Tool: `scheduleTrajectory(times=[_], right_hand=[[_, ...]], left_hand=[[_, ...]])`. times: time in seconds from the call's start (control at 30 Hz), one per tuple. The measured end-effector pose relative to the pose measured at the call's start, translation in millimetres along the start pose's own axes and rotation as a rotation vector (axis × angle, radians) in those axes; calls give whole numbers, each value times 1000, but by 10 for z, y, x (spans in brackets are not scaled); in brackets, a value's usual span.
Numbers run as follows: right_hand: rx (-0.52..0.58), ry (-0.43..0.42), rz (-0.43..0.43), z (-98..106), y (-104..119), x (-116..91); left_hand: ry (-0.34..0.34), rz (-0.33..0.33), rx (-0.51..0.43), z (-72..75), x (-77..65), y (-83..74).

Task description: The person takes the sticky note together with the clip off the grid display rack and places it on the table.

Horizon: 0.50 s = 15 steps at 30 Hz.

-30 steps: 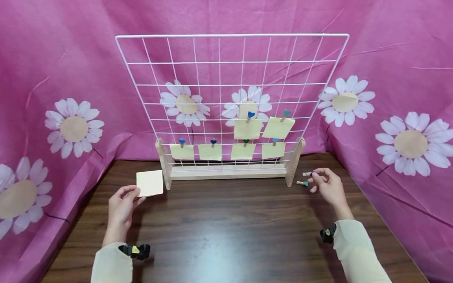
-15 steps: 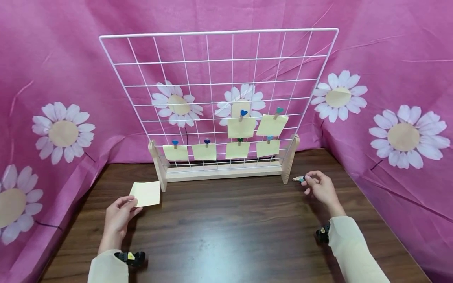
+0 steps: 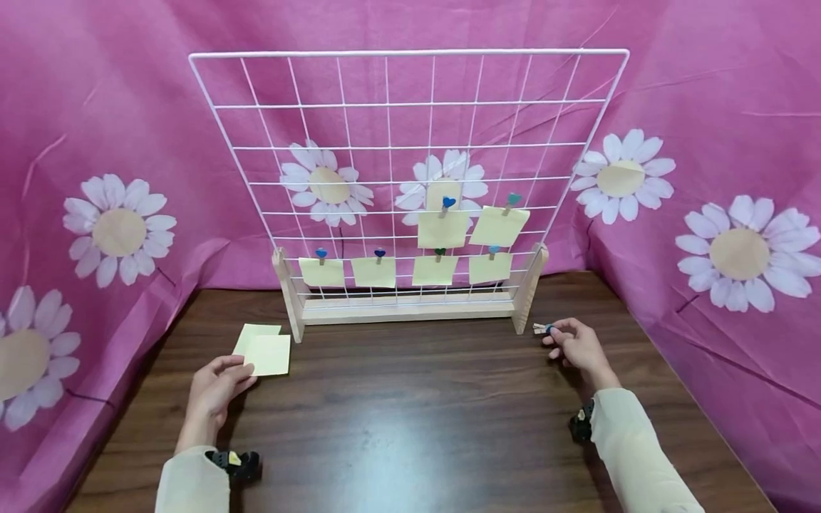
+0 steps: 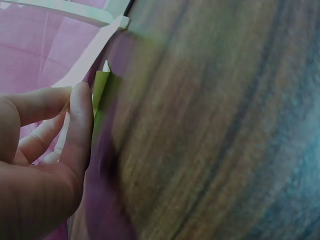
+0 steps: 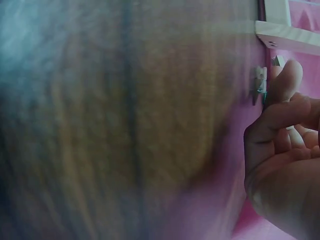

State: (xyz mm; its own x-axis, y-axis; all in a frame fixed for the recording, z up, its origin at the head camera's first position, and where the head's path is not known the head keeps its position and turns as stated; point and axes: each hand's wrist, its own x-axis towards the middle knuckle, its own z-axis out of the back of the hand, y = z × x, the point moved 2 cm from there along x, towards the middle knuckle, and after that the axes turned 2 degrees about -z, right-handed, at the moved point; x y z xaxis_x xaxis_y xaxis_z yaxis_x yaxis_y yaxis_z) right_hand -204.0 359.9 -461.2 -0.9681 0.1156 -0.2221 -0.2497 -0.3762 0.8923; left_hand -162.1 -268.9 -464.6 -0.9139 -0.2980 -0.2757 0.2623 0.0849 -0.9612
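My left hand [image 3: 214, 392] pinches a pale yellow sticky note [image 3: 272, 356] by its lower left corner, at the left of the table. A second yellow note [image 3: 255, 333] shows behind it, partly covered. In the left wrist view the thumb and index finger meet at the paper, and a greenish-yellow note [image 4: 101, 85] stands just past them. At the right, my right hand [image 3: 580, 353] pinches a small wooden clothespin [image 5: 278, 61], mostly hidden by the fingertips. Another clothespin [image 5: 260, 82] with a teal part lies on the table close beside those fingers.
A white wire grid [image 3: 410, 147] stands in a wooden base [image 3: 410, 311] between the hands. Several yellow notes [image 3: 442, 229] hang on its lower right and bottom rows from heart-topped clothespins. A pink flowered cloth [image 3: 737, 71] surrounds the dark wooden table [image 3: 398, 406].
The left hand has lowered its note, and a second note now shows out from behind it. The right hand has moved slightly left and down with its clothespin, over the one on the table.
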Motion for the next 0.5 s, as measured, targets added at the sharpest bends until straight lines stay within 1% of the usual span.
scheduleTrajectory(times=[0.1, 0.23, 0.3, 0.5], right_hand=[[2, 5, -37, -10, -48, 10], [-5, -7, -53, -15, -77, 52], [-9, -12, -57, -17, -88, 74], [-29, 9, -66, -20, -94, 101]], left_hand=[[10, 3, 8, -10, 3, 12], [3, -7, 33, -23, 27, 13], [-7, -12, 56, -23, 42, 14], [-30, -20, 150, -32, 79, 19]])
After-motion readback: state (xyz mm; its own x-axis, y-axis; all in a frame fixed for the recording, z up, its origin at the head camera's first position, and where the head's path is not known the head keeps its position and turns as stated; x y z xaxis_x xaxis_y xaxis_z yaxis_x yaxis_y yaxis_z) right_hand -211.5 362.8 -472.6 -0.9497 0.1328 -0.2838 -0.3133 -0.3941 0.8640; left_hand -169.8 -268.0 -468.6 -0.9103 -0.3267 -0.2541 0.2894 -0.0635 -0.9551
